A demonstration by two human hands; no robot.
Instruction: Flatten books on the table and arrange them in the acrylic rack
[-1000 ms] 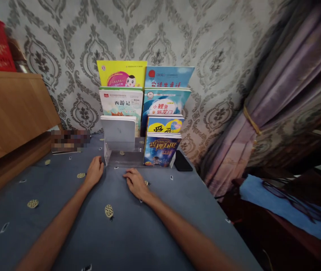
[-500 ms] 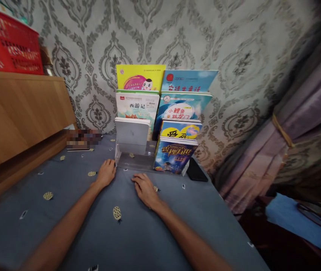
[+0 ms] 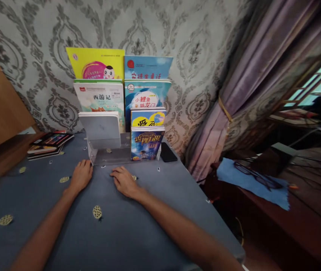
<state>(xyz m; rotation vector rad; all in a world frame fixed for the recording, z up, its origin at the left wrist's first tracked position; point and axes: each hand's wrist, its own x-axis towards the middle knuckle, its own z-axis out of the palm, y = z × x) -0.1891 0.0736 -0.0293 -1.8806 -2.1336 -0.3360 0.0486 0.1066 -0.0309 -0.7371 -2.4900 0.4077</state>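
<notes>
Although the view has swung right, both hands stay put: left hand and right hand lie flat, empty, on the blue patterned tablecloth; clear acrylic book rack just beside at 12 o'clock.

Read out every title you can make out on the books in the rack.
"西游记": white-and-green book.
"小鲤鱼跳龙门": middle blue book, lower line partly hidden.
"查理九世", probably: front dark-blue book.
Top yellow book: print too small.
Top blue book and small yellow book: titles cut off.
</notes>
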